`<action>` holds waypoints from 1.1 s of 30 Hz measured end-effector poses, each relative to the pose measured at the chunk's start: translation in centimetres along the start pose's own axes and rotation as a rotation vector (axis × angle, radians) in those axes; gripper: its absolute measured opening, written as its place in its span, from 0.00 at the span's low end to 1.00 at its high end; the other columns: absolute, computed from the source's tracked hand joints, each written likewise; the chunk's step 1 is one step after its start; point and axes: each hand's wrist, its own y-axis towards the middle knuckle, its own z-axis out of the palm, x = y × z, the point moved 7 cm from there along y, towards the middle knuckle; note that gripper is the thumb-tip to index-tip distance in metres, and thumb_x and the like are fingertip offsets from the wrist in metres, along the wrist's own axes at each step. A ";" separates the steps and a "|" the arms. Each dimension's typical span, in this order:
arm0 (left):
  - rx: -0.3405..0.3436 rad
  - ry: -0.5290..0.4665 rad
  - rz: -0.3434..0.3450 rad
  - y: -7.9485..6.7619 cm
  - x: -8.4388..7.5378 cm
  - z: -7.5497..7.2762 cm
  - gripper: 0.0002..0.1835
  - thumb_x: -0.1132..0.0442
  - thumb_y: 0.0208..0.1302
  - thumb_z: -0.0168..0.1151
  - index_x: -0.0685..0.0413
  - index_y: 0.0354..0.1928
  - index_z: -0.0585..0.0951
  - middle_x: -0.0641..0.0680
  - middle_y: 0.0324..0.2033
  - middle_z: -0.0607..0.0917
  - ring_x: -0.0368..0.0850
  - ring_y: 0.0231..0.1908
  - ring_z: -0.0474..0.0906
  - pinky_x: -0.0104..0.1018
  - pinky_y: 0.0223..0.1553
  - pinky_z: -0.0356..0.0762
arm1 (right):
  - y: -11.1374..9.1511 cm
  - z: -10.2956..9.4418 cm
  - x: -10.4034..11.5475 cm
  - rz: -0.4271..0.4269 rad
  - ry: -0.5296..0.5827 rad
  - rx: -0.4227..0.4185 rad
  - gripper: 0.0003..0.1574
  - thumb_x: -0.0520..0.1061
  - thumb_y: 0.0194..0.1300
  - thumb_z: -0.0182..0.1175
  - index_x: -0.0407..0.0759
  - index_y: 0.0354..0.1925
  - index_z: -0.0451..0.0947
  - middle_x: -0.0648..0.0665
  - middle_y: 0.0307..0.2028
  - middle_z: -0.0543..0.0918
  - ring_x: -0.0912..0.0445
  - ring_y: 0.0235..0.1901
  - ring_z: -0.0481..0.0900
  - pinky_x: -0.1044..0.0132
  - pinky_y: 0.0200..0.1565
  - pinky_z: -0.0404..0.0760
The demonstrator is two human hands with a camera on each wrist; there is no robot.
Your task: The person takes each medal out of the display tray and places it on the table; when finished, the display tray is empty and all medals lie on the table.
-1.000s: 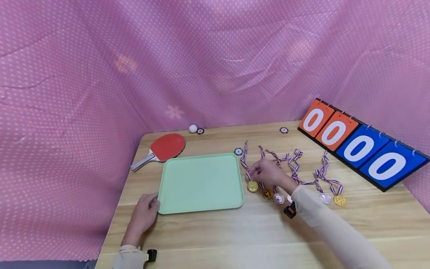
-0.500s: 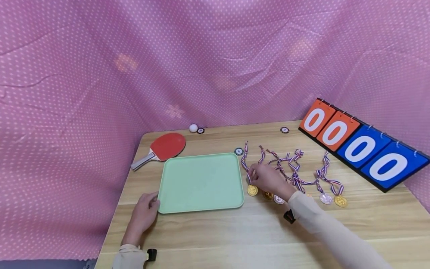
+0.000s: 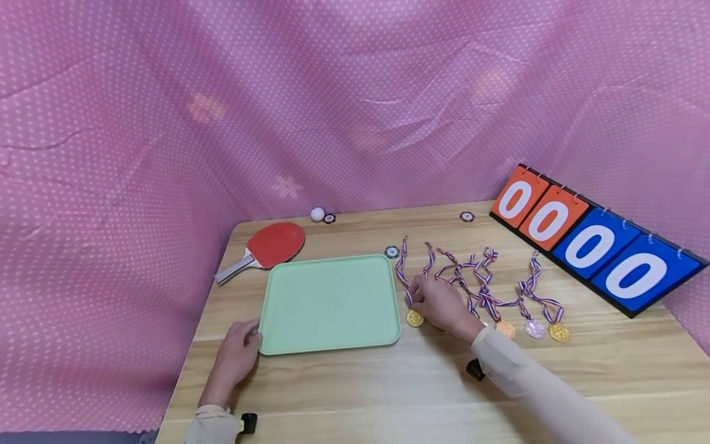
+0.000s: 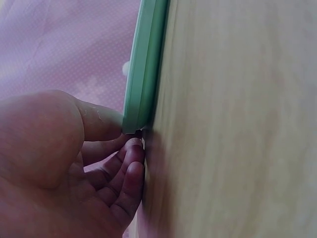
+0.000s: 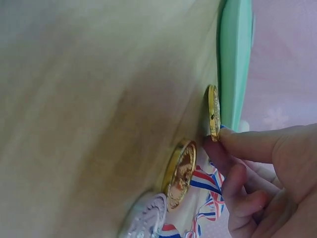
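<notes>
My left hand is at the near left corner of a light green tray. In the left wrist view its thumb presses the tray's rim, with the other fingers curled by the tabletop. My right hand pinches a gold medal between thumb and forefinger where its striped ribbon joins. Seen from the right wrist, that medal stands on edge near the tray's side. Beneath the right hand lie another gold-coloured medal and a silver medal, mostly hidden in the head view.
Right of the hand lie bronze, silver and gold medals with tangled ribbons. A flip scoreboard reads zeros. Behind the tray are a red table tennis bat, a white ball and chips.
My right hand has moved slightly toward me and left, and the gold medal at its fingertips has shifted a little nearer. The left hand and tray have stayed put.
</notes>
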 end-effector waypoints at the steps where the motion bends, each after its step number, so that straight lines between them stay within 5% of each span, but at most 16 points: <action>1: 0.004 0.001 -0.003 0.1 0.1 0.0 0.24 0.59 0.73 0.48 0.52 0.69 0.68 0.56 0.53 0.74 0.50 0.51 0.72 0.49 0.56 0.71 | -0.1 0.0 0.0 0.000 0.003 -0.008 0.11 0.41 0.53 0.70 0.51 0.35 0.79 0.54 0.30 0.87 0.61 0.32 0.82 0.61 0.36 0.81; 14: 0.032 0.023 -0.020 0.9 0.9 -0.2 0.26 0.57 0.74 0.46 0.51 0.71 0.66 0.56 0.53 0.73 0.51 0.53 0.71 0.54 0.59 0.70 | -0.2 1.2 -0.1 0.003 0.041 -0.039 0.13 0.40 0.54 0.68 0.51 0.39 0.81 0.53 0.31 0.86 0.60 0.34 0.83 0.66 0.34 0.81; 22: 0.027 0.059 -0.005 0.9 1.3 -0.2 0.25 0.60 0.74 0.47 0.54 0.70 0.66 0.57 0.53 0.73 0.51 0.52 0.71 0.52 0.58 0.71 | -1.1 1.7 -0.8 0.027 0.187 -0.039 0.11 0.40 0.58 0.66 0.48 0.42 0.82 0.53 0.32 0.84 0.61 0.32 0.79 0.68 0.35 0.80; 33: 0.101 0.152 0.013 -0.2 1.9 -0.5 0.24 0.62 0.72 0.49 0.57 0.68 0.69 0.56 0.46 0.76 0.49 0.47 0.72 0.46 0.50 0.73 | -7.6 1.9 -4.3 0.176 0.352 -0.050 0.06 0.39 0.60 0.64 0.45 0.38 0.82 0.50 0.27 0.83 0.61 0.25 0.76 0.70 0.26 0.78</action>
